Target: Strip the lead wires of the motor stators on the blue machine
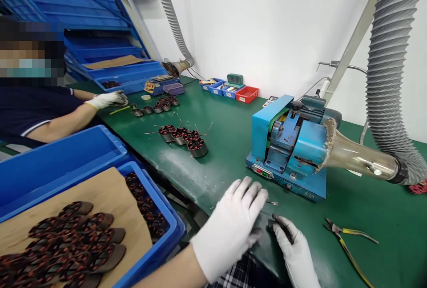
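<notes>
My left hand (pixel 233 225), in a white glove, lies flat with spread fingers on the green table mat (pixel 230 145) near its front edge. My right hand (pixel 293 248), also gloved with darkened fingertips, rests just to its right with fingers curled on the mat; whether it pinches anything is unclear. A small bit of wire (pixel 272 202) lies just beyond the fingertips. A blue machine (pixel 288 148) stands right behind both hands. A row of wound motor stators (pixel 183 136) sits further left on the mat.
Yellow-handled pliers (pixel 347 239) lie at the right. A blue crate (pixel 156 239) with stators on cardboard sits at my left. Ribbed extraction hoses (pixel 390 70) hang at the right and back. A co-worker's gloved hand (pixel 108 99) works at far left beside more stators (pixel 156 106). Small bins (pixel 230 90) line the wall.
</notes>
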{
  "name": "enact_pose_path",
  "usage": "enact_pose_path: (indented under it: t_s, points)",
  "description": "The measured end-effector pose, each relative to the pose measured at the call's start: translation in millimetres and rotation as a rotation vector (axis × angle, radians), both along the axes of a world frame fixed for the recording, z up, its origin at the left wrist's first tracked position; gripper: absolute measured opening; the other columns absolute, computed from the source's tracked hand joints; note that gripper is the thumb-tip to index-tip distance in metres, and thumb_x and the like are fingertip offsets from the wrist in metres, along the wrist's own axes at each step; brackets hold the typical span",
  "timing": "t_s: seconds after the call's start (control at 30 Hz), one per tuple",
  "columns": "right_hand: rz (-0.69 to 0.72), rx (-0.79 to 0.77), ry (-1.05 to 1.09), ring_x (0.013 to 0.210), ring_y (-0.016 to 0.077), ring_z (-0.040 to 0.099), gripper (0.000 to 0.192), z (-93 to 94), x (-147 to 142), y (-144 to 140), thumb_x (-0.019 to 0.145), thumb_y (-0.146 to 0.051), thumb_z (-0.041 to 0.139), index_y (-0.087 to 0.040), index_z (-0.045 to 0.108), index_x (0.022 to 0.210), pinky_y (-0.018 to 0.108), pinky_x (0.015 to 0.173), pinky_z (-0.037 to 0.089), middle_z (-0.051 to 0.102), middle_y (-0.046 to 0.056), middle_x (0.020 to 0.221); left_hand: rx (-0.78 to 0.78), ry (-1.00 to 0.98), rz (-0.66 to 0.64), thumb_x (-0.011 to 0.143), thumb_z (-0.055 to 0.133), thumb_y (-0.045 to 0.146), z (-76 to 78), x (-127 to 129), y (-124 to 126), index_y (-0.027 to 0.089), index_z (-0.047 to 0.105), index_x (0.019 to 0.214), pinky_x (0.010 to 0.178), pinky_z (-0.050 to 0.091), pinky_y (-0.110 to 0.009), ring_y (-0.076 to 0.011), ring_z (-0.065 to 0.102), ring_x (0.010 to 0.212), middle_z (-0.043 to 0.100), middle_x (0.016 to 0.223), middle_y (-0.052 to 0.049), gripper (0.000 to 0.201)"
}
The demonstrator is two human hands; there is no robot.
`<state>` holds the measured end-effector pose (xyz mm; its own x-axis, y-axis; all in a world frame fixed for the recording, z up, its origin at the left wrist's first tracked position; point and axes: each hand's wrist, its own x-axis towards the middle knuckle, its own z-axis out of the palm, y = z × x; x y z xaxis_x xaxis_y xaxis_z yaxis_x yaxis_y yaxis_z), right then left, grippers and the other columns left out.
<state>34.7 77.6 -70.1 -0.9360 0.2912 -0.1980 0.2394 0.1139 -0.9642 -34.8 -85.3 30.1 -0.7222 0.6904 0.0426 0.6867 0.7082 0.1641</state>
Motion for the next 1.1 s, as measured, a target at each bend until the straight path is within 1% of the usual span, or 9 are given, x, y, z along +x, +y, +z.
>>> enact_pose_path:
  t_s: [0.1, 0.17, 0.3, 0.43, 0.6, 0.77, 0.97, 1.03, 1.1]
  points:
    - [0.009, 0.051, 0.007, 0.096, 0.0279, 0.061, 0.035, -5.7, 1, 1, 0.073, -0.045, 0.059, -0.02, 0.069, 0.094, 0.041, 0.09, 0.045, 0.069, 0.011, 0.101, 0.037, -0.019, 0.008, 0.081, 0.046, 0.02, -7.6, -3, 19, 0.011, 0.048, 0.119, 0.103, 0.026, -0.05, -0.0339, 0.042, 0.119, 0.056, 0.119, -0.017, 0.039]
    - [-0.007, 0.044, 0.0, 0.098, 0.0271, 0.061, 0.034, -7.4, 2, 2, 0.073, -0.044, 0.059, -0.02, 0.068, 0.096, 0.041, 0.092, 0.044, 0.068, 0.01, 0.102, 0.01, -0.065, -0.065, 0.082, 0.042, 0.015, -17.5, -17, 24, 0.011, 0.059, 0.101, 0.099, 0.031, -0.048, -0.03, 0.054, 0.103, 0.065, 0.098, -0.014, 0.026]
    - [-0.114, -0.146, -0.004, 0.092, 0.0262, 0.063, 0.041, -3.6, -1, 0, 0.065, -0.043, 0.067, -0.019, 0.066, 0.098, 0.039, 0.085, 0.049, 0.069, 0.01, 0.098, 0.013, -0.146, -0.229, 0.08, 0.047, 0.015, -31.3, -38, 22, 0.018, 0.063, 0.082, 0.082, 0.043, -0.035, -0.0201, 0.058, 0.075, 0.066, 0.072, -0.004, 0.016]
    - [-0.196, -0.335, 0.032, 0.072, 0.023, 0.066, 0.034, 4.5, -3, -7, 0.055, -0.038, 0.074, -0.019, 0.067, 0.082, 0.034, 0.069, 0.054, 0.072, 0.007, 0.078, 0.036, -0.189, -0.266, 0.079, 0.049, 0.016, -33.4, -24, 23, 0.021, 0.062, 0.081, 0.077, 0.042, -0.03, -0.0174, 0.056, 0.072, 0.064, 0.068, 0.0, 0.014]
    - [-0.228, -0.215, 0.002, 0.057, 0.018, 0.061, 0.018, 19.3, 4, -6, 0.054, -0.033, 0.073, -0.019, 0.064, 0.06, 0.027, 0.056, 0.05, 0.067, 0.003, 0.06, 0.002, -0.221, -0.245, 0.078, 0.047, 0.014, -28.2, 0, 31, 0.018, 0.056, 0.07, 0.071, 0.041, -0.03, -0.0181, 0.054, 0.07, 0.06, 0.064, -0.001, 0.012]
    - [-0.254, -0.195, -0.044, 0.058, 0.0174, 0.059, 0.018, 27.0, 9, -4, 0.055, -0.034, 0.073, -0.018, 0.065, 0.058, 0.026, 0.057, 0.049, 0.066, 0.003, 0.059, -0.093, -0.162, -0.362, 0.078, 0.047, 0.017, -28.9, -4, 31, 0.017, 0.055, 0.074, 0.069, 0.041, -0.032, -0.0198, 0.055, 0.069, 0.062, 0.069, -0.004, 0.009]
    - [-0.406, -0.479, -0.075, 0.059, 0.0169, 0.06, 0.024, 10.6, 11, -24, 0.06, -0.037, 0.073, -0.015, 0.065, 0.065, 0.026, 0.058, 0.049, 0.067, 0.005, 0.064, -0.069, -0.136, -0.313, 0.081, 0.044, 0.019, -34.5, -3, 32, 0.019, 0.053, 0.074, 0.065, 0.039, -0.033, -0.0199, 0.055, 0.065, 0.06, 0.067, -0.003, 0.012]
    - [-0.497, -0.442, -0.061, 0.062, 0.0179, 0.061, 0.025, 7.3, 14, -32, 0.06, -0.037, 0.073, -0.015, 0.065, 0.067, 0.028, 0.062, 0.05, 0.068, 0.005, 0.067, -0.077, -0.136, -0.3, 0.081, 0.042, 0.02, -33.7, -2, 32, 0.019, 0.053, 0.075, 0.066, 0.039, -0.034, -0.0206, 0.055, 0.067, 0.061, 0.068, -0.003, 0.012]
    - [-0.544, -0.303, -0.032, 0.067, 0.0193, 0.063, 0.025, 6.4, 18, -35, 0.061, -0.037, 0.072, -0.015, 0.065, 0.07, 0.03, 0.067, 0.052, 0.07, 0.006, 0.07, -0.087, -0.142, -0.309, 0.082, 0.041, 0.02, -31.9, -2, 32, 0.019, 0.052, 0.074, 0.066, 0.04, -0.034, -0.0208, 0.055, 0.067, 0.061, 0.068, -0.003, 0.013]
